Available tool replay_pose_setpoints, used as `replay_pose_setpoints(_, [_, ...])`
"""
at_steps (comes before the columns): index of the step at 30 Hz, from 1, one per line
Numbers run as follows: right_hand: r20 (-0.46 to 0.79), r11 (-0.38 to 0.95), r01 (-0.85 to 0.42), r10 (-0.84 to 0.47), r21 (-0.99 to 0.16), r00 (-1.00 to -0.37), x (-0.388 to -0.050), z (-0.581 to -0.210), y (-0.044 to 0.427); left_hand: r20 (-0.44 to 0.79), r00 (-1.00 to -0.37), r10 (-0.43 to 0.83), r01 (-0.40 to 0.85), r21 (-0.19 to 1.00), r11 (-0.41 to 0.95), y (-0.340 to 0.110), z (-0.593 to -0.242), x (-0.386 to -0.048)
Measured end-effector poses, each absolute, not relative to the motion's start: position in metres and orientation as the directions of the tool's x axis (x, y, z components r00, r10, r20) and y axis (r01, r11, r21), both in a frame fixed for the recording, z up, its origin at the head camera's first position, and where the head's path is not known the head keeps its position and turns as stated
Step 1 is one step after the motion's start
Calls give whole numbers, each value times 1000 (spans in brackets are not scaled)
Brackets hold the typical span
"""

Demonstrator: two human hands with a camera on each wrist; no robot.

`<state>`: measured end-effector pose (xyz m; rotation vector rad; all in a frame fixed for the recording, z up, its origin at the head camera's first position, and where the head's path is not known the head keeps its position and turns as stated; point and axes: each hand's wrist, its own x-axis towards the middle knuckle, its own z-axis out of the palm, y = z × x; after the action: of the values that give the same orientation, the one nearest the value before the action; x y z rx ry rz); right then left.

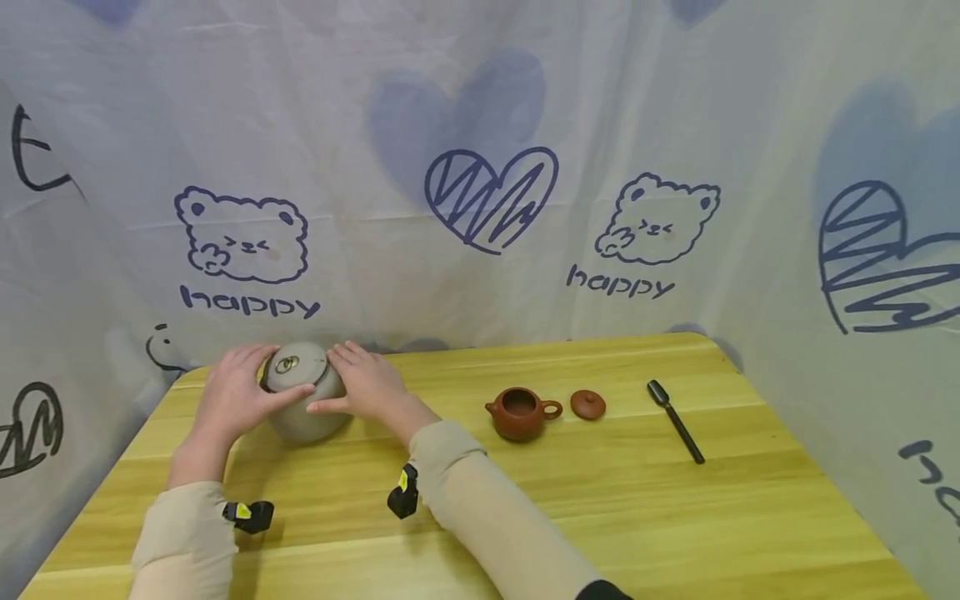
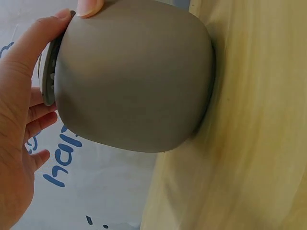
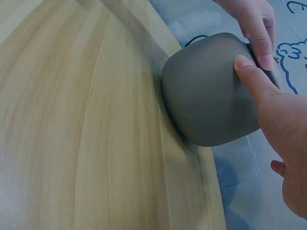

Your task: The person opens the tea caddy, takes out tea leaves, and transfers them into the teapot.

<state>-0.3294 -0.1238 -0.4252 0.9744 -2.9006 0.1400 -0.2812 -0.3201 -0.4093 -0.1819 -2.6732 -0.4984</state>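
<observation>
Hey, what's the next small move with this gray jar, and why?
Probably lift the lid clear with the left hand while the right hand steadies the jar: the lid isn't seated flush, the left hand grips it, and the right thumb rests on the jar.

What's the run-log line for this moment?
left hand: grips jar lid | right hand: holds jar | jar lid: tilted | teapot: uncovered | scoop: untouched
</observation>
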Motion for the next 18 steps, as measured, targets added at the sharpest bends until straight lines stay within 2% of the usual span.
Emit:
replay_pose_setpoints(8, [107, 804, -590, -581, -76, -806, -331, -422, -122, 451, -889, 72, 216, 275, 937, -318, -398, -280])
replay_pose_setpoints(18, [105, 803, -593, -585, -62, -804, -331, -425, -123, 486, -869, 91, 218, 211, 953, -324, -392, -262])
